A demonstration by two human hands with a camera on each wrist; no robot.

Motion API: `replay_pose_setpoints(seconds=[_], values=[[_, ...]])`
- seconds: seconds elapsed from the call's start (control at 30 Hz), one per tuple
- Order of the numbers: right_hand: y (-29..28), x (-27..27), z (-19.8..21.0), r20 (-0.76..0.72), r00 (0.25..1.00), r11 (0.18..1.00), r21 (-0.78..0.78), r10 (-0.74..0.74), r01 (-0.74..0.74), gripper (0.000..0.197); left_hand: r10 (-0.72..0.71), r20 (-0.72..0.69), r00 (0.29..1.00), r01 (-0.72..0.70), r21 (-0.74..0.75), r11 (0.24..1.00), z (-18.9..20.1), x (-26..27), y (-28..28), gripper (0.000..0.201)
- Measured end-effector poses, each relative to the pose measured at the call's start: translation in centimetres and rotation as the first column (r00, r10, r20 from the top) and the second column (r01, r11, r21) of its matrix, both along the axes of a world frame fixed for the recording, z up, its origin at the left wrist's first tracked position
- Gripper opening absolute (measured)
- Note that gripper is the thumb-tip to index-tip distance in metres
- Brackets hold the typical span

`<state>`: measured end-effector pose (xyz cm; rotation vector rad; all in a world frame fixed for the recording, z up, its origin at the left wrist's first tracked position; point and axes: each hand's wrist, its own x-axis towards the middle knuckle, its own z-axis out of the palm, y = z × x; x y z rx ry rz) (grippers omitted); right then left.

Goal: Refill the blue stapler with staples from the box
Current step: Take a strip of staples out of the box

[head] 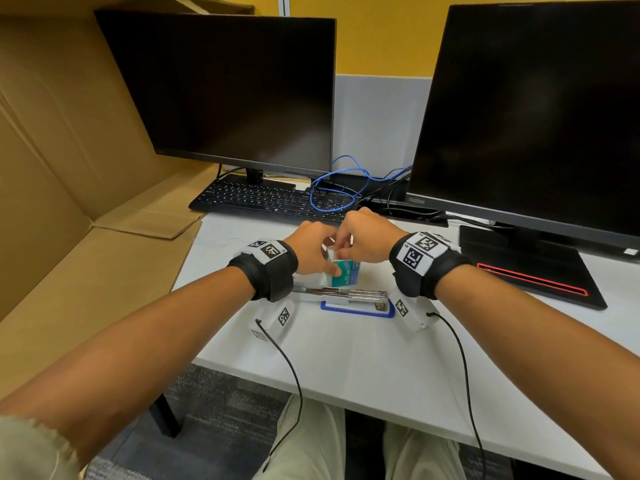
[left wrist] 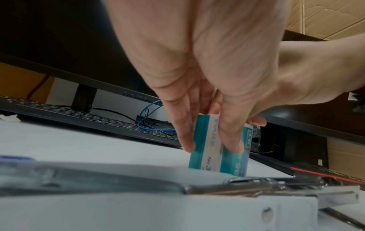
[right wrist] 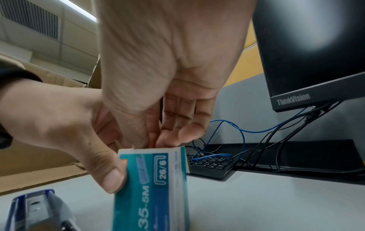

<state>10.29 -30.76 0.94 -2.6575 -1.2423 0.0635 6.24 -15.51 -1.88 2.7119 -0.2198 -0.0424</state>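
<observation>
Above stapler (head: 356,299): left hand (head: 313,251) grips upright box (head: 344,273); right hand (head: 367,240) fingers at top.

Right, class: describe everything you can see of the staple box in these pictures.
The staple box is a small teal and white card carton, printed "26/6" and "35-5M". It stands on end on the white desk, just beyond the opened blue stapler. The left hand grips its sides, thumb on the front. The right hand has its fingertips at the open top end. Its contents are hidden.
</observation>
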Motion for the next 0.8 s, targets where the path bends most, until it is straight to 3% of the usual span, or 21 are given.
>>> replay_pose_setpoints(seconds=[0.33, 0.47, 0.6, 0.7, 0.8], values=[[-1.2, 0.5, 1.5, -0.081, 0.993, 0.941, 0.32, -0.087, 0.109, 0.013, 0.048, 0.041, 0.998, -0.047, -0.039, 0.998, -0.6, 0.7, 0.5, 0.058], [-2.4, -0.5, 1.4, -0.083, 0.995, 0.962, 0.261, -0.053, 0.073, 0.013, 0.041, 0.141, 0.989, -0.041, -0.002, 0.999, -0.7, -0.1, 0.9, 0.061], [-3.6, -1.6, -0.4, -0.057, 0.998, 0.991, 0.136, -0.001, 0.009, 0.021, -0.02, 0.333, 0.943, -0.003, 0.067, 0.998, -0.3, -2.0, 1.5, 0.029], [-4.0, -2.3, -2.0, -0.064, 0.997, 0.996, 0.082, 0.032, -0.026, 0.025, -0.077, 0.276, 0.958, 0.066, 0.051, 0.997, -0.2, -3.3, 1.4, 0.014], [-3.9, -2.7, -3.0, -0.12, 0.992, 0.99, 0.137, 0.035, -0.018, 0.02, -0.109, 0.158, 0.981, 0.126, -0.106, 0.986, -0.7, -3.9, 0.6, 0.015]])
